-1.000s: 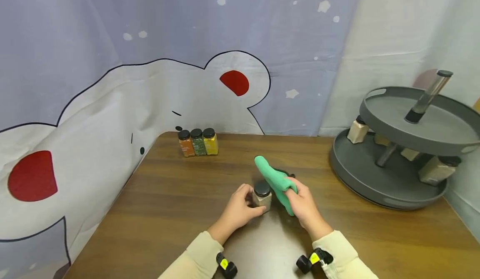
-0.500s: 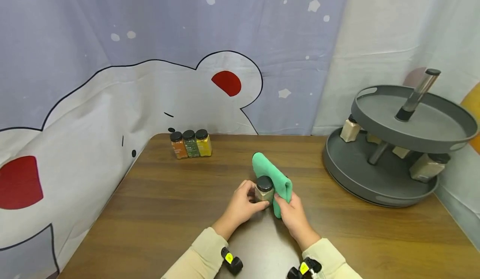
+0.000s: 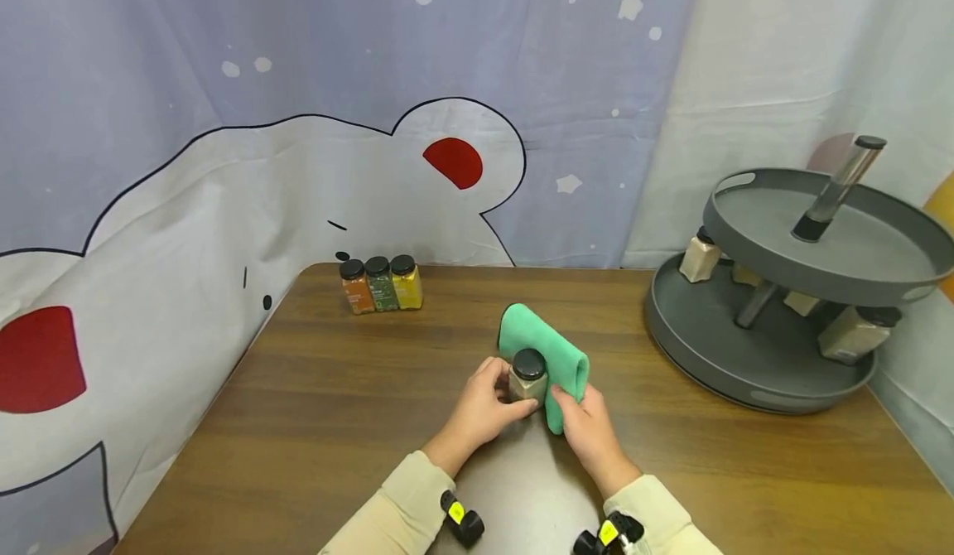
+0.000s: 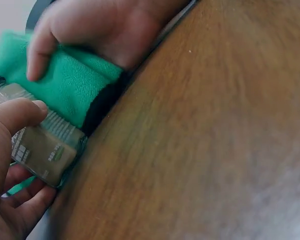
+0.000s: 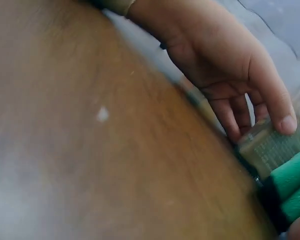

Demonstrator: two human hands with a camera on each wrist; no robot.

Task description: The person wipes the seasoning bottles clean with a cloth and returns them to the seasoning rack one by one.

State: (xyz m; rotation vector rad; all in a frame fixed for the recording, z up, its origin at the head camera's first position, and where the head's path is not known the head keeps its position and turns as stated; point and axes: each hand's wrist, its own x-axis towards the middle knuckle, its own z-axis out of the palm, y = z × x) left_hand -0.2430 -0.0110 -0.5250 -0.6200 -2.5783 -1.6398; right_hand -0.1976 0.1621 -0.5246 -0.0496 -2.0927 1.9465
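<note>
A square spice jar [image 3: 527,379] with a black lid and pale beige contents stands upright on the table in the head view. My left hand [image 3: 482,406] grips it from the left, thumb on the near side and fingers curled behind. Against the jar's right and far sides lies a folded green cloth [image 3: 542,341] with a dark edge. My right hand [image 3: 591,435] pinches this cloth, thumb on the near face; its other fingers are mostly hidden behind. In the left wrist view, printed label text shows on the jar [image 4: 47,150], close beside the cloth [image 4: 70,75].
Three spice jars, orange [image 3: 358,288], green [image 3: 383,286] and yellow [image 3: 407,283], stand in a row at the back left. To the right is a two-tier grey turntable rack [image 3: 760,356]; its lower tier bears several beige jars [image 3: 853,335]. A printed curtain [image 3: 358,182] hangs behind the wooden table [image 3: 313,422].
My right hand has brought the green cloth left, from apart on the right to against the jar, and the cloth has turned broad side on. My left hand keeps its grip on the jar.
</note>
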